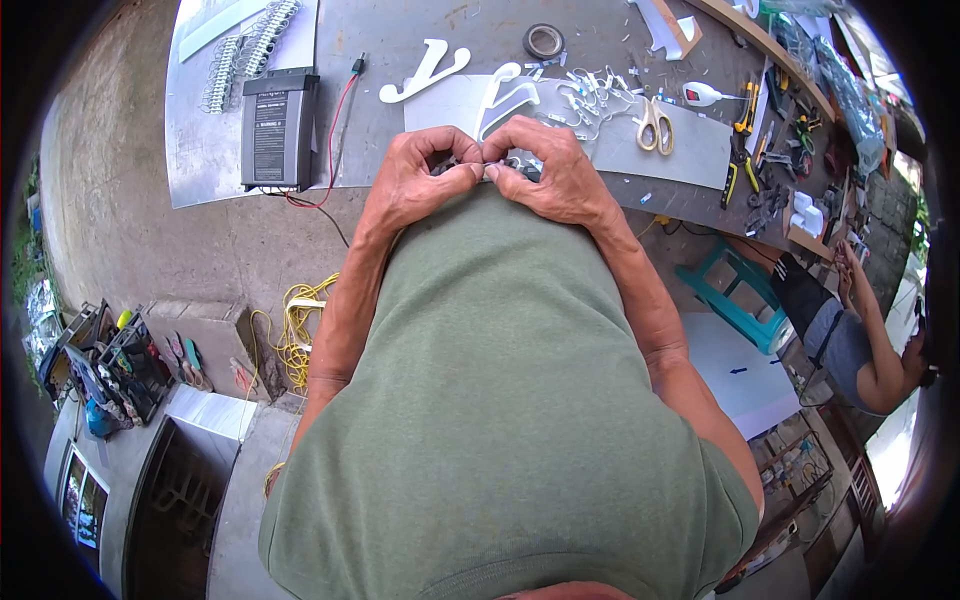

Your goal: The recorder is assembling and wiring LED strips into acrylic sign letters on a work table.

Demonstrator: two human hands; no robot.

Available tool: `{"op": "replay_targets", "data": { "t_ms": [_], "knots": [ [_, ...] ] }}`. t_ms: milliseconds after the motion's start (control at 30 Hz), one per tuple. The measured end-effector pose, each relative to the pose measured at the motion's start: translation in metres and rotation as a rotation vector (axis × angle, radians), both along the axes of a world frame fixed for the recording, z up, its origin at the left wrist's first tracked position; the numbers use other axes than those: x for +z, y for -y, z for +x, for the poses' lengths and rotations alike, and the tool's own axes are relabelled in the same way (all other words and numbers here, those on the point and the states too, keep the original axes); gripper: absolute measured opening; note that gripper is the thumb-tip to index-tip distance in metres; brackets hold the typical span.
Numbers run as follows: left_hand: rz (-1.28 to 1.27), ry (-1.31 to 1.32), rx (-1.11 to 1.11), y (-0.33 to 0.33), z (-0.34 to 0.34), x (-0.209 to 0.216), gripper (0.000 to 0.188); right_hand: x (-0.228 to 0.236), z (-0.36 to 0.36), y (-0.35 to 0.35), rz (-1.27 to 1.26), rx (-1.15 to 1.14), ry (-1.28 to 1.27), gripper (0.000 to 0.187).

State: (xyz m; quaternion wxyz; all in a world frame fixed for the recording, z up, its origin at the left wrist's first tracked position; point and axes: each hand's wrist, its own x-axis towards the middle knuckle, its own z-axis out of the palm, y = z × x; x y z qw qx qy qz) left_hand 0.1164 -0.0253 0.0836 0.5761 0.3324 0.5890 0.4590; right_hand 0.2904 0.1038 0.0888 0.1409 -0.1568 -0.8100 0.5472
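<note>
Close to the table's front edge, my left hand (428, 180) and my right hand (548, 172) meet, thumb and forefinger pinched in each. Between the fingertips is something thin and small that I cannot make out; dark bits show just behind it. A white letter-shaped piece (506, 98) lies just beyond the hands. Another such piece (425, 72) rests farther left. To the right spreads a tangle of white wires with small light modules (597, 98). Beside it are scissors (655, 127) with cream handles.
A grey power supply box (279, 135) with a red wire (338, 130) is at left. Black tape (544, 41), a white bottle (704, 94) and yellow-black pliers (740, 168) lie on the metal table (390, 30). A teal stool (735, 290) and another person (855, 335) are at right.
</note>
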Motion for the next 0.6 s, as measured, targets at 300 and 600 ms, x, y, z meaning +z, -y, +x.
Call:
{"op": "replay_targets", "data": {
  "t_ms": [300, 600],
  "knots": [
    [0.193, -0.179, 0.194, -0.031, -0.051, 0.006, 0.016, -0.03, 0.06, -0.024, -0.308, -0.705, 0.018, 0.018],
    [0.349, -0.726, 0.32, -0.115, -0.096, -0.029, 0.019, -0.123, 0.137, -0.023, -0.119, -1.067, 0.461, 0.019]
  ]
}}
